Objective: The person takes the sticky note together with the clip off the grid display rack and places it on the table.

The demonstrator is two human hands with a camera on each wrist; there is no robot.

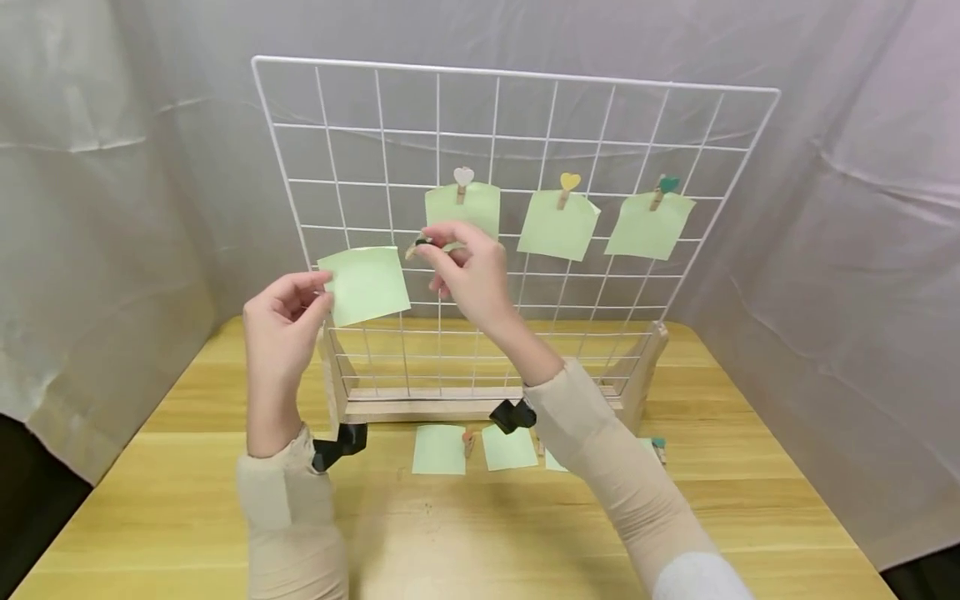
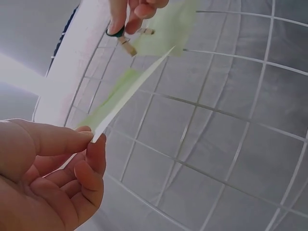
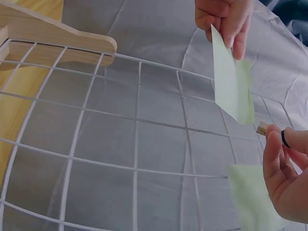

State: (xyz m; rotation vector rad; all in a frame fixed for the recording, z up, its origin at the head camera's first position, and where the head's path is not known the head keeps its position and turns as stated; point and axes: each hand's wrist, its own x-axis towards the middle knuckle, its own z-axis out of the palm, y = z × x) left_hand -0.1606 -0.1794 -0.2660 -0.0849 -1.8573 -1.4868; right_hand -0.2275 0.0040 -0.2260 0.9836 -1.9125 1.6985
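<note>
No readable text, no legible labels or brands, no numbers or signs made out

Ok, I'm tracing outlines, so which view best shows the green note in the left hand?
The head view: the green note faces the camera almost flat-on, with the left hand pinching its left edge. The left wrist view shows it nearly edge-on; the right wrist view shows it at a slant.

The left hand (image 1: 279, 327) pinched between thumb (image 1: 313, 312) and fingertips (image 1: 317, 280), left forearm (image 1: 294, 521) raised; the right hand (image 1: 476, 271) pinched too, right forearm (image 1: 626, 475) slanting inward.
</note>
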